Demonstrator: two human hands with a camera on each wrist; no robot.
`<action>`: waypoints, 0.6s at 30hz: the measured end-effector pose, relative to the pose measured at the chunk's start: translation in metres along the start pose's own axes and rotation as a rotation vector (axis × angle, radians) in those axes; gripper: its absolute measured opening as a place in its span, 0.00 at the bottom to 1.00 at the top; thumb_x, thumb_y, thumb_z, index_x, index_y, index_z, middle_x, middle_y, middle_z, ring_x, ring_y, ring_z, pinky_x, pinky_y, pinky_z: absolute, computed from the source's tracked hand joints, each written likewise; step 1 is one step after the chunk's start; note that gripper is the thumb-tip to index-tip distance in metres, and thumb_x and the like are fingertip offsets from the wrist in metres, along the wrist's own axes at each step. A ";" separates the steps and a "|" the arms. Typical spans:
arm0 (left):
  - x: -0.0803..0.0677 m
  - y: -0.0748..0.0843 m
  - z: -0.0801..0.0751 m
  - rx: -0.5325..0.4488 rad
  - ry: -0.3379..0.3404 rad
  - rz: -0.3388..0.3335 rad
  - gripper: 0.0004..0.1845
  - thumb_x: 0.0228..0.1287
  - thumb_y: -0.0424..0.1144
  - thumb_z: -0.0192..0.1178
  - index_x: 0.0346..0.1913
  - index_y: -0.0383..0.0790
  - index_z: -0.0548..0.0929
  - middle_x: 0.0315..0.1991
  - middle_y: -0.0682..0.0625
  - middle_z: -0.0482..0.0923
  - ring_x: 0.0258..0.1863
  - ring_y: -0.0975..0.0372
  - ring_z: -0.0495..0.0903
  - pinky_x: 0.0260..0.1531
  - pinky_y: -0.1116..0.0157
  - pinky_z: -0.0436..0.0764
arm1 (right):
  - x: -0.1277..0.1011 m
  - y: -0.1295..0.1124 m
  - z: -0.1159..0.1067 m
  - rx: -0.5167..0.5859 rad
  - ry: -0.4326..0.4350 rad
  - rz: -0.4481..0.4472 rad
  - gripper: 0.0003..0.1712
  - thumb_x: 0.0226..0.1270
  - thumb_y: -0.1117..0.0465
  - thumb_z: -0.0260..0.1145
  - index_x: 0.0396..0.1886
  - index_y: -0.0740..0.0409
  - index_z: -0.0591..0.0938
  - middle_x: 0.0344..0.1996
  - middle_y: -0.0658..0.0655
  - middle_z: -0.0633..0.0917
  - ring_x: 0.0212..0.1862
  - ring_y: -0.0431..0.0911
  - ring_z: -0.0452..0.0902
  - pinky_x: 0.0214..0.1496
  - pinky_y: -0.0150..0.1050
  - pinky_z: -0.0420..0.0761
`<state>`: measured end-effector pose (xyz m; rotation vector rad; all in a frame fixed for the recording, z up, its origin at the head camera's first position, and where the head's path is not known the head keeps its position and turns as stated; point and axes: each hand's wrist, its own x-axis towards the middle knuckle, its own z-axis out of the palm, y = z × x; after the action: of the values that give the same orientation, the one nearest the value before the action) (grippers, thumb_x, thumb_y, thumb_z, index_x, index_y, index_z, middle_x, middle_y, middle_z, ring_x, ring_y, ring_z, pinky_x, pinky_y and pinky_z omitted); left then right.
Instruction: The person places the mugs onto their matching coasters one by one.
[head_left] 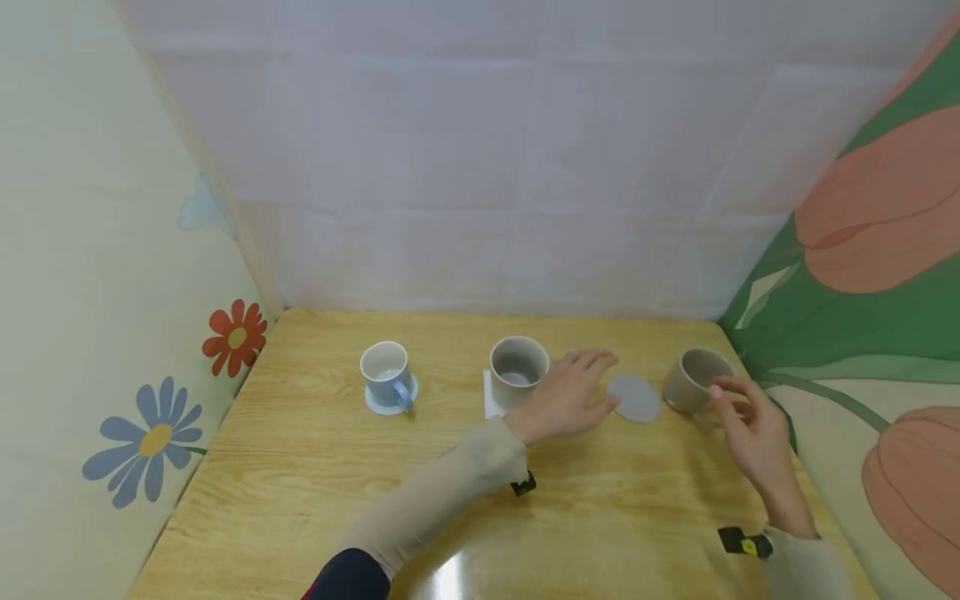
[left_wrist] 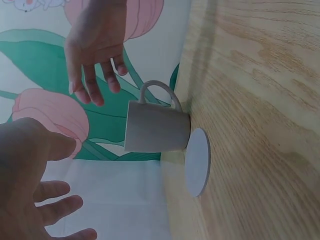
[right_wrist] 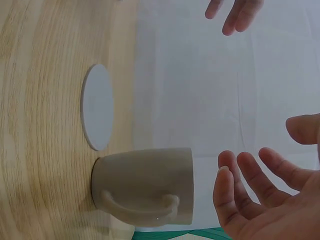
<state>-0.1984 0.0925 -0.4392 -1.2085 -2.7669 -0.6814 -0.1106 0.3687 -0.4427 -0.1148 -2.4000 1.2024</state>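
Currently both hands are spread and hold nothing. The right hand (head_left: 757, 437) hovers beside the beige mug (head_left: 697, 381); the left hand (head_left: 572, 396) lies near the grey coaster (head_left: 634, 397). The mug, standing on the worktop (head_left: 315, 467), is probably ceramic: rigid, breakable, smooth. Grip the handle (right_wrist: 140, 207).

No text, label, brand, number or sign is readable on the cups, the coasters or the walls.
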 end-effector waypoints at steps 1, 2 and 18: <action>0.001 0.001 0.001 0.000 -0.002 -0.005 0.34 0.82 0.55 0.56 0.82 0.46 0.65 0.82 0.50 0.66 0.81 0.56 0.66 0.81 0.55 0.66 | 0.001 0.001 -0.001 -0.004 0.000 0.007 0.17 0.81 0.63 0.64 0.61 0.71 0.80 0.30 0.23 0.83 0.31 0.19 0.80 0.28 0.22 0.78; 0.003 0.002 0.002 0.001 -0.005 -0.012 0.34 0.82 0.56 0.56 0.82 0.47 0.65 0.82 0.51 0.66 0.81 0.56 0.66 0.81 0.55 0.66 | 0.002 0.003 -0.001 -0.009 -0.001 0.013 0.17 0.81 0.63 0.64 0.61 0.70 0.80 0.29 0.23 0.83 0.31 0.20 0.80 0.28 0.22 0.78; 0.017 0.012 0.043 0.056 -0.009 -0.080 0.33 0.83 0.60 0.52 0.81 0.48 0.68 0.80 0.53 0.68 0.79 0.58 0.68 0.78 0.57 0.70 | -0.002 0.025 -0.009 -0.087 0.033 0.097 0.21 0.82 0.55 0.64 0.62 0.67 0.81 0.33 0.21 0.79 0.32 0.20 0.79 0.27 0.24 0.75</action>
<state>-0.1962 0.1291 -0.4702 -1.0987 -2.8348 -0.6009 -0.1086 0.3898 -0.4579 -0.2795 -2.4432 1.1292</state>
